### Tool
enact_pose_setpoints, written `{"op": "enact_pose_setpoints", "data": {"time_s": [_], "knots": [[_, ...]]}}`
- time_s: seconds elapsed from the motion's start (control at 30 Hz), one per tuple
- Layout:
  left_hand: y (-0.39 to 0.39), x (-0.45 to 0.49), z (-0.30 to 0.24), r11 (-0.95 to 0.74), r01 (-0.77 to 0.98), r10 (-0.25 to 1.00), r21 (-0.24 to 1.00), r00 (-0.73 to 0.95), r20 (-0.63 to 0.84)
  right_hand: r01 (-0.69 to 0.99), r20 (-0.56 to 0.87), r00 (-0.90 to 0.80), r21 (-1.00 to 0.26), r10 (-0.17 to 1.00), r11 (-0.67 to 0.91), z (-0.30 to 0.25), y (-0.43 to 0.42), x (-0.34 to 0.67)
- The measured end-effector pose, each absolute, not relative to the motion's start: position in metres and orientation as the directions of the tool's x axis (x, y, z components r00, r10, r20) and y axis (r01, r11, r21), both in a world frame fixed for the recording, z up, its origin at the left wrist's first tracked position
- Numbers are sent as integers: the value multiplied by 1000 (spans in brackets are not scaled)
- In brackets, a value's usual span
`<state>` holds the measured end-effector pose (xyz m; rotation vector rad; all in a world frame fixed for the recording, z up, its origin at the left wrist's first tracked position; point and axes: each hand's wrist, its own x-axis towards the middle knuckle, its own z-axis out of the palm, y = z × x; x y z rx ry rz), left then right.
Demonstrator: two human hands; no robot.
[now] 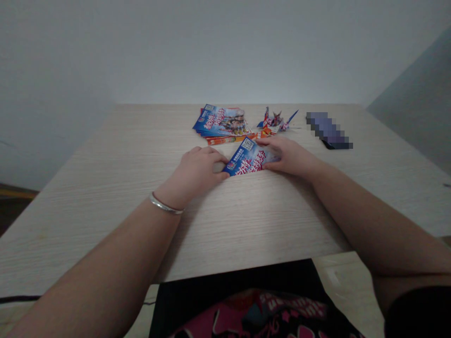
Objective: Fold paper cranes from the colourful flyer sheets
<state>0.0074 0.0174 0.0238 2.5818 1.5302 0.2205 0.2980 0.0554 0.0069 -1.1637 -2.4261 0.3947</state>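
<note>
A blue printed leaflet [246, 157] with a QR code and red-and-white lettering lies in front of me, its near edge a straight, slanting line that looks folded. At its left corner, my left hand [202, 171] pinches it between thumb and fingers; a silver bangle is on that wrist. My right hand [291, 157] grips the leaflet's right side, thumb below and fingers above, covering part of the print. Just beyond both hands sits a pile of similar leaflets [223, 121]. Right of the pile stands a folded paper crane [276, 122] of the same printed paper.
An orange printed strip [227, 140] lies along the front of the pile. A dark phone [329, 131], partly pixelated, rests at the back right. The pale wood-grain table [116, 155] meets a grey wall behind. My lap and dark clothing are below the near edge.
</note>
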Motion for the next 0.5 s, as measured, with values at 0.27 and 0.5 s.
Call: {"op": "enact_pose_setpoints", "data": {"time_s": [0.27, 0.5], "knots": [[18, 7, 15, -444, 762, 893, 471, 416, 169, 592, 435, -496, -464, 752, 659, 0, 55, 291], [22, 5, 12, -611, 630, 792, 480, 488, 367, 510, 583, -530, -361, 616, 781, 3, 54, 289]]}}
